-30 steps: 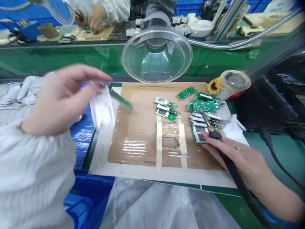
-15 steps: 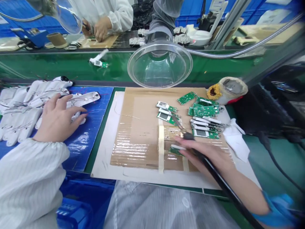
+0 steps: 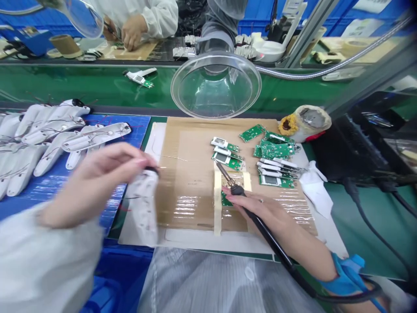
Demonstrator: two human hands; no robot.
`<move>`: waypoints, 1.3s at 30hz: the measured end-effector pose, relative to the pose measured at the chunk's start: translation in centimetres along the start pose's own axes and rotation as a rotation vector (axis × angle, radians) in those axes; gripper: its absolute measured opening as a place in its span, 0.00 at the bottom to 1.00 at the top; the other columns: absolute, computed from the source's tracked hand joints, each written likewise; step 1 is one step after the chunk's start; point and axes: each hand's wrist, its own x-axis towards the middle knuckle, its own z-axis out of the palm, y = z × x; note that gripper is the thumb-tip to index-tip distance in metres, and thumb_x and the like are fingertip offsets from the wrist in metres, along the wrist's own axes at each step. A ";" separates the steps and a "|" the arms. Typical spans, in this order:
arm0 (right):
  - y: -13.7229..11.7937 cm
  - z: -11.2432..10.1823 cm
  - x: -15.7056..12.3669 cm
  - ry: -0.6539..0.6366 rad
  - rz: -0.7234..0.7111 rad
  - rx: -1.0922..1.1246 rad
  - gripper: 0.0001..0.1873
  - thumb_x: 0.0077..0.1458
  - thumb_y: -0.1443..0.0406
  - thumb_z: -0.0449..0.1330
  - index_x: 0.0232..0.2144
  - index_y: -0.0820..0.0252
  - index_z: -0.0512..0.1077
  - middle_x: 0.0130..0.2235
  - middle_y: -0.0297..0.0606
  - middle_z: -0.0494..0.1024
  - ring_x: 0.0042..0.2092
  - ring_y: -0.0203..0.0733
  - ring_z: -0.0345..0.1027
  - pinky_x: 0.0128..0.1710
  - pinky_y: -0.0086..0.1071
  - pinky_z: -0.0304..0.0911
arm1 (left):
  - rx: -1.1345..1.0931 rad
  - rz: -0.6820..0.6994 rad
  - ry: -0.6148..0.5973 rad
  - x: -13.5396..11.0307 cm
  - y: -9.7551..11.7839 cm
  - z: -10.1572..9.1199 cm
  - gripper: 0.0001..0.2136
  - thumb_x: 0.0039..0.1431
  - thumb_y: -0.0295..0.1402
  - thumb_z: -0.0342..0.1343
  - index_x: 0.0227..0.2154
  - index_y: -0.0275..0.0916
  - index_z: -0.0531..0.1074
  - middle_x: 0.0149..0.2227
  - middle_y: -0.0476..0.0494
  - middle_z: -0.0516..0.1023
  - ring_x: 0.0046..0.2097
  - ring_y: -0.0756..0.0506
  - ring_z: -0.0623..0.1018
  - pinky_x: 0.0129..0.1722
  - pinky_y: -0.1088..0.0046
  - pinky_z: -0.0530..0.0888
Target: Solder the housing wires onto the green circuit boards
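My left hand [image 3: 104, 174] is closed on a white plastic housing [image 3: 145, 204], held above the left edge of the cardboard mat [image 3: 192, 174]; the housing is blurred by motion. My right hand [image 3: 263, 208] grips a soldering iron [image 3: 234, 184] whose tip points up and to the left over the taped square. Its fingers press a small green circuit board [image 3: 226, 200] down between two strips of tape. More green boards with displays [image 3: 228, 154] lie just beyond the iron's tip.
Several white housings with wires [image 3: 48, 134] lie on a blue mat at left. A clear fume hood [image 3: 216, 84] hangs over the mat's far edge. A solder sponge holder [image 3: 306, 119] and a board pile [image 3: 276, 150] sit at right. Another person's hands [image 3: 130, 30] work across the green belt.
My left hand has lifted a white housing off the blue mat and brought it right, towards the cardboard. My right hand shifted slightly left with the iron and a board onto the taped square.
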 end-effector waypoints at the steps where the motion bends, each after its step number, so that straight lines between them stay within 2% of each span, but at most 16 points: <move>1: 0.1 0.1 -0.1 0.009 0.003 -0.013 0.39 0.58 0.77 0.55 0.67 0.45 0.56 0.60 0.35 0.75 0.60 0.47 0.71 0.55 0.46 0.76 | -0.115 0.042 -0.051 0.4 -0.4 2.3 0.05 0.65 0.34 0.58 0.37 0.38 0.73 0.38 0.49 0.82 0.39 0.50 0.81 0.38 0.76 0.76; 2: 0.2 0.3 -0.2 0.030 0.008 -0.037 0.39 0.57 0.77 0.56 0.67 0.44 0.57 0.59 0.35 0.75 0.59 0.48 0.72 0.54 0.46 0.77 | -0.199 0.073 -0.092 0.8 -1.0 4.5 0.05 0.63 0.34 0.60 0.37 0.38 0.73 0.38 0.47 0.82 0.39 0.49 0.81 0.37 0.75 0.77; 4: 0.2 0.6 -0.6 0.085 0.009 -0.093 0.40 0.56 0.77 0.57 0.66 0.43 0.57 0.59 0.34 0.75 0.57 0.48 0.74 0.51 0.45 0.78 | -0.257 0.120 -0.078 1.2 -2.0 8.3 0.06 0.63 0.33 0.60 0.40 0.38 0.71 0.39 0.45 0.82 0.41 0.46 0.83 0.38 0.72 0.79; 7: -0.4 1.0 -0.7 0.116 0.035 -0.165 0.39 0.58 0.76 0.57 0.67 0.44 0.56 0.59 0.36 0.76 0.56 0.46 0.75 0.53 0.45 0.77 | -0.030 0.269 0.021 1.2 -2.8 11.5 0.05 0.66 0.34 0.56 0.41 0.40 0.74 0.42 0.44 0.82 0.43 0.45 0.82 0.42 0.68 0.79; 9: -1.1 1.0 -0.3 0.134 0.053 -0.176 0.37 0.59 0.76 0.57 0.66 0.44 0.57 0.57 0.37 0.77 0.55 0.44 0.75 0.55 0.44 0.76 | 0.107 0.377 0.006 1.1 -2.7 11.9 0.06 0.68 0.34 0.54 0.41 0.42 0.76 0.43 0.45 0.83 0.44 0.46 0.82 0.46 0.67 0.78; 11: -1.7 1.0 0.2 0.170 0.059 -0.143 0.34 0.60 0.75 0.57 0.65 0.43 0.60 0.55 0.34 0.79 0.53 0.42 0.77 0.55 0.42 0.76 | 0.107 0.430 -0.079 1.1 -2.4 11.7 0.07 0.68 0.32 0.54 0.42 0.42 0.77 0.42 0.47 0.83 0.44 0.47 0.82 0.47 0.67 0.77; 14: -2.3 0.8 0.7 0.303 0.104 -0.071 0.29 0.60 0.72 0.59 0.61 0.44 0.66 0.50 0.32 0.82 0.46 0.40 0.80 0.48 0.35 0.78 | -0.005 0.369 -0.229 1.7 -2.0 11.4 0.07 0.68 0.32 0.55 0.41 0.42 0.78 0.41 0.47 0.83 0.42 0.48 0.81 0.44 0.70 0.77; 17: -2.5 0.7 0.4 0.570 0.167 0.004 0.21 0.61 0.66 0.61 0.56 0.48 0.72 0.36 0.32 0.84 0.35 0.40 0.79 0.35 0.35 0.76 | -0.148 0.222 -0.414 2.4 -1.9 11.3 0.08 0.66 0.35 0.57 0.39 0.40 0.79 0.37 0.45 0.83 0.37 0.47 0.81 0.37 0.70 0.78; 19: -2.5 0.9 0.1 0.802 0.165 0.050 0.15 0.63 0.59 0.58 0.49 0.52 0.77 0.31 0.33 0.81 0.28 0.39 0.73 0.25 0.35 0.69 | -0.193 0.163 -0.523 2.7 -1.8 11.2 0.08 0.65 0.36 0.57 0.37 0.38 0.79 0.34 0.45 0.82 0.34 0.48 0.80 0.34 0.71 0.77; 21: -2.4 1.3 0.0 0.961 0.180 0.086 0.13 0.63 0.58 0.57 0.42 0.53 0.79 0.30 0.33 0.80 0.23 0.35 0.65 0.19 0.33 0.60 | -0.141 0.167 -0.568 2.9 -1.4 11.1 0.08 0.65 0.35 0.56 0.35 0.38 0.78 0.33 0.46 0.81 0.33 0.49 0.78 0.33 0.72 0.75; 22: -2.4 1.5 0.0 0.996 0.193 0.098 0.11 0.63 0.60 0.57 0.39 0.54 0.79 0.29 0.32 0.79 0.21 0.34 0.62 0.17 0.33 0.57 | -0.086 0.187 -0.564 2.9 -1.2 11.1 0.07 0.65 0.33 0.56 0.33 0.38 0.78 0.32 0.47 0.80 0.33 0.49 0.77 0.32 0.73 0.73; 24: -2.6 1.7 0.0 0.996 0.219 0.107 0.09 0.61 0.64 0.58 0.35 0.54 0.79 0.26 0.31 0.77 0.21 0.34 0.62 0.17 0.33 0.55 | 0.042 0.242 -0.525 3.0 -0.6 11.2 0.06 0.63 0.29 0.56 0.31 0.39 0.76 0.30 0.49 0.78 0.34 0.50 0.75 0.34 0.72 0.71; 27: -3.0 1.8 0.1 0.932 0.251 0.083 0.09 0.61 0.64 0.58 0.33 0.53 0.78 0.23 0.31 0.75 0.22 0.36 0.64 0.19 0.36 0.57 | 0.183 0.310 -0.467 3.0 0.0 11.4 0.06 0.60 0.25 0.55 0.29 0.39 0.74 0.30 0.50 0.76 0.36 0.49 0.75 0.37 0.71 0.70; 32: -3.2 1.8 0.1 0.883 0.320 0.091 0.08 0.61 0.64 0.59 0.33 0.52 0.78 0.23 0.30 0.73 0.23 0.36 0.64 0.20 0.36 0.57 | 0.254 0.336 -0.453 2.9 0.4 11.7 0.07 0.59 0.24 0.54 0.27 0.39 0.71 0.28 0.51 0.74 0.36 0.47 0.73 0.36 0.70 0.68; 37: -3.3 1.3 -0.4 0.815 0.285 0.091 0.07 0.61 0.64 0.59 0.36 0.53 0.79 0.24 0.30 0.73 0.23 0.35 0.64 0.20 0.35 0.58 | 0.311 0.364 -0.403 2.5 0.4 11.9 0.06 0.61 0.26 0.53 0.28 0.39 0.71 0.29 0.50 0.73 0.36 0.47 0.72 0.36 0.70 0.66; 39: -3.4 0.9 -0.8 0.734 0.266 0.098 0.07 0.59 0.66 0.60 0.38 0.54 0.79 0.25 0.31 0.75 0.25 0.36 0.66 0.23 0.36 0.61 | 0.325 0.370 -0.392 2.3 0.5 12.0 0.07 0.62 0.26 0.53 0.28 0.38 0.70 0.29 0.50 0.72 0.36 0.47 0.71 0.35 0.70 0.65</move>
